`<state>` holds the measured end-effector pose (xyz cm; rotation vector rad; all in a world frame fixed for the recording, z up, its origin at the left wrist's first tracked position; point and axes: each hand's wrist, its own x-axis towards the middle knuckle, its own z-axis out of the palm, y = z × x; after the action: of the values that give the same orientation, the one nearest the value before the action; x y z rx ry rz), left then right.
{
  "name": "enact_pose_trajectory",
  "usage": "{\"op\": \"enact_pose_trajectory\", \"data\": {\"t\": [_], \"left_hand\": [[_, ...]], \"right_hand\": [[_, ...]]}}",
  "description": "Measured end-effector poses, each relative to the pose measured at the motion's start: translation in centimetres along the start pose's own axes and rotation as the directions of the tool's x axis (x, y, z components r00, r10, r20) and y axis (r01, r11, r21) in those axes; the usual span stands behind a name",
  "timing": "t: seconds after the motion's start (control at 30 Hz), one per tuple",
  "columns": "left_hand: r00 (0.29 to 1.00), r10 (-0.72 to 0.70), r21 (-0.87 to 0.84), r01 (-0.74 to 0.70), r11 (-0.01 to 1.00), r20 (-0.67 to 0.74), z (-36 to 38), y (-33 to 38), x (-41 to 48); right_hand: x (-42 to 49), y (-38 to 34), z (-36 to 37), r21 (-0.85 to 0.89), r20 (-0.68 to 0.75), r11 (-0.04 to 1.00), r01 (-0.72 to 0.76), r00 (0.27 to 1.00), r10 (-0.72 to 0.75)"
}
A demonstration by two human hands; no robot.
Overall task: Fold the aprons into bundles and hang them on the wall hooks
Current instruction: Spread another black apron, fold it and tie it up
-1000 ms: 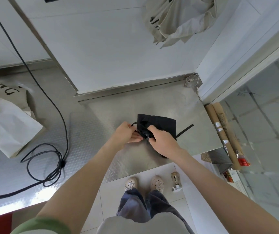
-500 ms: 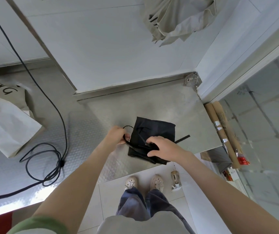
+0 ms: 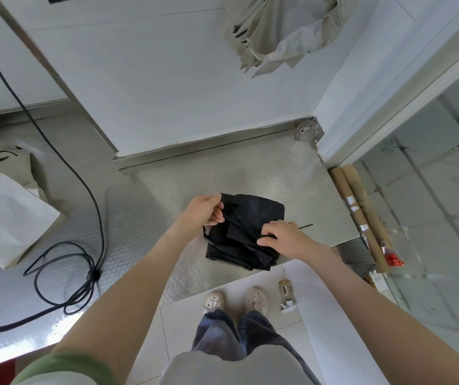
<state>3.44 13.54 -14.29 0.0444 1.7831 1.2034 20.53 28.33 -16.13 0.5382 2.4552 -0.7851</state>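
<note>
1. Left hand (image 3: 203,209): the fingers curl and pinch the far-left corner of the black apron (image 3: 259,212), lifting that edge a little off the surface.
2. Right hand (image 3: 286,238): the fingers curl into a fold on the bundle's right side with the thumb stretched along the cloth. It grips fabric; whether a strap is also in that grip, I cannot tell.
3. The black apron is folded into a rough square bundle and sits on the steel counter (image 3: 250,176) near its front edge, between both hands.
4. Handling judgement: the cloth is light, soft and limp, with no stiffness. The layers probably slide and spring open if let go, so the bundle needs holding through all layers or binding.
5. Where to hold: pinch the stacked edges, not a single layer. A strap tip (image 3: 306,225) pokes out on the right and a thin loop hangs by the left wrist. The straps look like the natural tie and hanging point.
6. Not fragile. The main risk is the bundle unfolding while it is carried to a hook.
7. A beige apron (image 3: 278,31) is already bunched up high on the wall. Its hook is hidden.
8. Writing: the white bag (image 3: 3,218) at left carries dark letters, upside down and cut off, maybe ending "NG", so not fully readable.
9. The print on the taped cardboard tubes (image 3: 361,218) is too small to read. No label shows on the black apron.
10. A black cable (image 3: 92,190) lies coiled on the counter, well apart from the bundle.
</note>
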Motion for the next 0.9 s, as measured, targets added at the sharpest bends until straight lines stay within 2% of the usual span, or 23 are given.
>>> {"op": "enact_pose_trajectory", "data": {"t": [0.1,0.17,0.23,0.3,0.37,0.5,0.6,0.67,0.73,0.77,0.83,0.9], "left_hand": [[0.997,0.071,-0.033,-0.07,0.997,0.035,0.8,0.6,-0.2],[0.998,0.044,-0.24,-0.033,0.97,0.04,1.1,1.0,0.0],[0.997,-0.023,-0.484,0.056,0.874,0.074,1.0,1.2,0.1],[0.992,-0.044,-0.599,0.105,0.794,0.116,0.6,0.9,0.1],[0.992,-0.018,-0.646,0.096,0.757,0.127,0.2,0.7,0.0],[0.999,0.037,-0.726,-0.042,0.686,-0.023,-0.5,1.2,0.1],[0.993,0.043,-0.753,-0.11,0.649,-0.108,-0.8,1.7,0.5],[0.996,0.039,-0.656,-0.083,0.751,-0.081,-0.5,2.0,0.8],[0.998,0.064,-0.365,-0.056,0.929,0.01,0.6,2.4,0.6],[0.992,0.101,-0.168,-0.087,0.982,0.074,1.3,2.6,0.3],[0.955,0.18,0.156,-0.22,0.963,0.235,3.0,3.7,-0.9],[0.895,0.189,0.373,-0.35,0.859,0.405,4.7,4.5,-2.0]], "right_hand": [[-0.5,0.4,-0.7,0.109,0.016,0.992,-0.056,0.998,0.055],[-0.8,0.7,-1.1,0.209,0.024,0.974,-0.089,0.996,0.086],[-1.2,0.9,-1.4,0.277,0.0,0.955,-0.108,0.994,0.113],[-1.5,1.4,-1.7,0.358,-0.057,0.922,-0.151,0.982,0.183],[-1.8,2.1,-2.0,0.381,-0.134,0.903,-0.199,0.954,0.267],[-2.2,3.7,-2.6,0.345,-0.25,0.879,-0.329,0.87,0.424],[-2.6,4.1,-3.0,0.4,-0.251,0.838,-0.37,0.836,0.489],[-2.9,3.7,-3.4,0.463,-0.259,0.831,-0.308,0.85,0.46],[-3.1,2.6,-4.2,0.483,-0.306,0.858,-0.173,0.885,0.351],[-3.3,1.9,-4.7,0.462,-0.329,0.881,-0.103,0.902,0.278],[-3.5,0.2,-5.7,0.371,-0.351,0.928,0.033,0.93,0.107],[-3.4,-1.8,-6.5,0.333,-0.345,0.933,0.138,0.938,-0.016]]}}
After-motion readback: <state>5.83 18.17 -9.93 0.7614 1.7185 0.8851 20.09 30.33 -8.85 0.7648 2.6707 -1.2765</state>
